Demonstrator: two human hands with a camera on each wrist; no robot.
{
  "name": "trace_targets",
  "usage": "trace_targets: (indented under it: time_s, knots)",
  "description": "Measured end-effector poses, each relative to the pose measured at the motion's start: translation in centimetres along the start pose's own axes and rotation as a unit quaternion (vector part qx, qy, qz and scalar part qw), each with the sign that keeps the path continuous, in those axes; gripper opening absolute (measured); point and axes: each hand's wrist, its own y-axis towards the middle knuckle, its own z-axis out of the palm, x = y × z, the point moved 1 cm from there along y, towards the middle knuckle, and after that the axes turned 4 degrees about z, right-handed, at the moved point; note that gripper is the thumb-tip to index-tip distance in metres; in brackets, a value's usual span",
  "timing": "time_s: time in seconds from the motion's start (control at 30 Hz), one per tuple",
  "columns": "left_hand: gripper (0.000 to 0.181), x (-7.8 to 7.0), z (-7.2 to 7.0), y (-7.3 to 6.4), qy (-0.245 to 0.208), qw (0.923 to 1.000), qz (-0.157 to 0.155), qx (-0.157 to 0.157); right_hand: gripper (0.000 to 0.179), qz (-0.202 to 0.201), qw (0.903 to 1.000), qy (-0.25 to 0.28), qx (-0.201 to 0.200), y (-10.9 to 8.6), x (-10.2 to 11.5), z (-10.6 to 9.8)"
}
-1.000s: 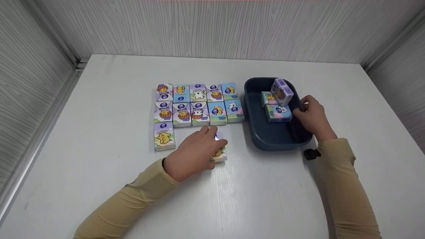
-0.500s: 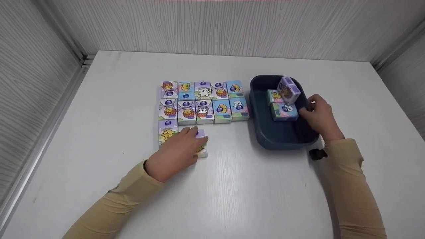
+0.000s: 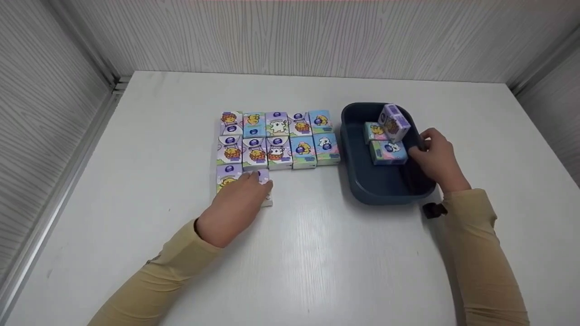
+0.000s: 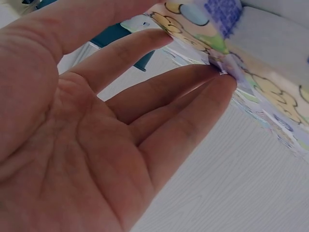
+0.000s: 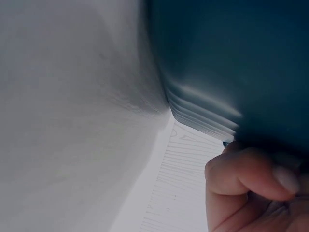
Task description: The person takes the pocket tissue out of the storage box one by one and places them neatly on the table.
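My left hand (image 3: pixel 233 206) pinches a small printed tissue pack (image 3: pixel 263 175) between thumb and fingers, close over the table and beside the pack (image 3: pixel 225 173) that begins the front row. Much of both packs is hidden under the hand. In the left wrist view the fingertips (image 4: pixel 224 79) touch the cartoon-printed wrapping. On the other side, my right hand (image 3: pixel 437 158) grips the right rim of a dark blue plastic bin (image 3: pixel 378 183), thumb over the inside. The right wrist view shows curled fingers (image 5: pixel 251 174) at the bin's wall (image 5: pixel 231 63).
Two full rows of tissue packs (image 3: pixel 278 147) lie edge to edge behind the left hand. Inside the bin are three more, a white-blue one (image 3: pixel 389 153), a yellow-dog one (image 3: pixel 375 131) and a tilted purple one (image 3: pixel 394 122). A small black object (image 3: pixel 432 210) shows by the right cuff.
My left hand has slid the tissue pack leftward along the table, up against the front row's first pack. My right hand stays on the bin's rim. The head view has shifted slightly.
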Motion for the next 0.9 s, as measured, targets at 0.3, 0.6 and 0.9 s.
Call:
trace_targets:
  time_s: [0.3, 0.6, 0.9]
  knots:
    - [0.042, 0.35, -0.02, 0.04, -0.026, 0.9995, -0.011, -0.016, 0.027, -0.004, 1.0, -0.003, -0.005, -0.11, 0.09, -0.08]
    - [0.042, 0.45, 0.05, 0.34, -0.019, 0.9995, -0.017, -0.017, 0.029, -0.001, 1.0, 0.002, 0.004, -0.2, 0.06, -0.08]
    - [0.043, 0.31, -0.14, 0.46, -0.004, 0.9996, -0.02, -0.02, 0.026, -0.012, 0.9999, -0.002, -0.006, -0.01, -0.05, -0.15]
